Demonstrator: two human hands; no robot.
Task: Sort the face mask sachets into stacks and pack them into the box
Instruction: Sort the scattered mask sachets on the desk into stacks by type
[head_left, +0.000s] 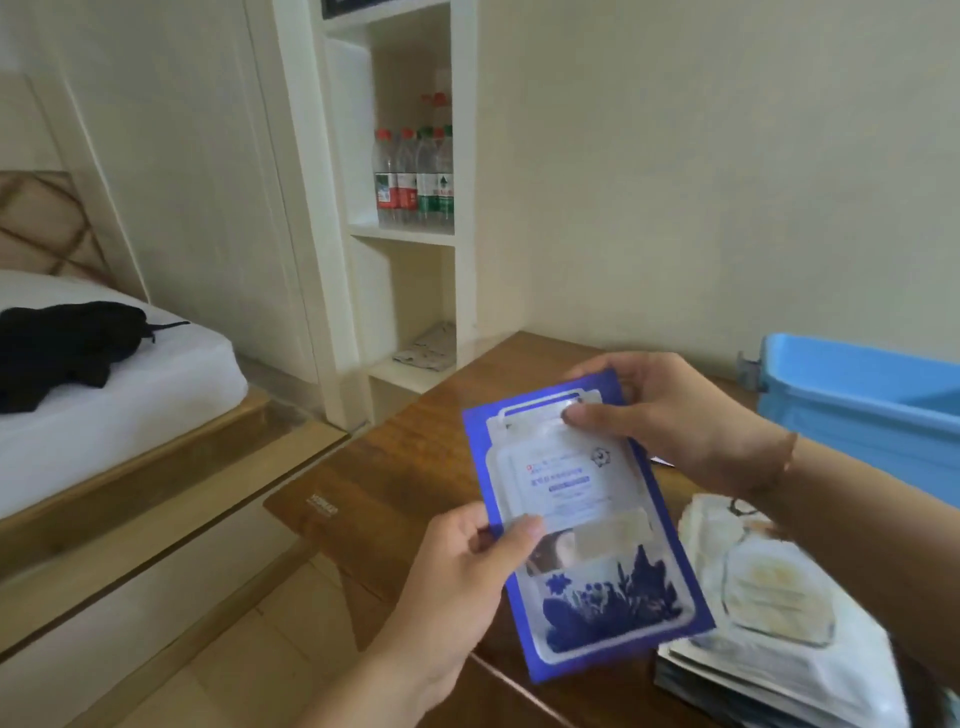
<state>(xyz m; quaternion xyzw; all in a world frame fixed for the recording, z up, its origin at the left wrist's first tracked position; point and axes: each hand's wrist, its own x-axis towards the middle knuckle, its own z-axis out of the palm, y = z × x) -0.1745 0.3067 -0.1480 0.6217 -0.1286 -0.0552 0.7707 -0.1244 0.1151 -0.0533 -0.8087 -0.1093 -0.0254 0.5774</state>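
Note:
A blue face mask sachet (587, 525) with a white label and dark blue flower print is held up over the wooden table (395, 483). My left hand (467, 566) pinches its left edge near the middle. My right hand (670, 415) pinches its top end, thumb on the front. Below and to the right, a stack of white sachets (779, 618) lies on the table, partly hidden by my right forearm. A light blue box (862, 395) stands at the far right against the wall.
A white shelf unit (410, 208) with several water bottles (415, 176) stands beyond the table. A bed (130, 384) with a black garment (67, 343) lies at the left. The table's left edge drops to a tiled floor.

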